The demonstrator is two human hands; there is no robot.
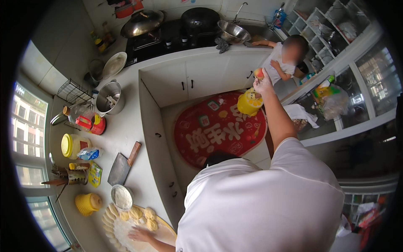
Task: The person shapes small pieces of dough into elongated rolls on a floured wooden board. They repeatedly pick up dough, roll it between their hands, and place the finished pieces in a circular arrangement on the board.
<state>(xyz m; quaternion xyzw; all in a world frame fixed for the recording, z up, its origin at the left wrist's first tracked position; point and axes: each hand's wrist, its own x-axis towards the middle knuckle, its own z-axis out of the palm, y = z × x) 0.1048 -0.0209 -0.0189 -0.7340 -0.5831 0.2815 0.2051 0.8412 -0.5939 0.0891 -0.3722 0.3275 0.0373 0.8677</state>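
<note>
My left hand [140,234] lies palm down with fingers apart on a floured round board [170,227] at the lower left. Crescent-shaped dumplings [108,220] line the board's left side, and yellowish dough pieces [135,212] sit just above the hand. Beside the board's top edge stands a metal bowl of flour [122,197]. My right hand [264,84] is stretched far out over the floor, dusted with white, and grips a red and yellow round fruit [258,73]. Close beyond it a small person [277,61] in white stands at the sink, one hand on its edge.
A cleaver [121,168] lies on the left counter [133,126] near a metal pot [110,97], jars and a knife holder [77,177]. A yellow stool-like object [249,102] stands on the red mat [217,132]. The stove [170,39] holds a lidded wok [143,23].
</note>
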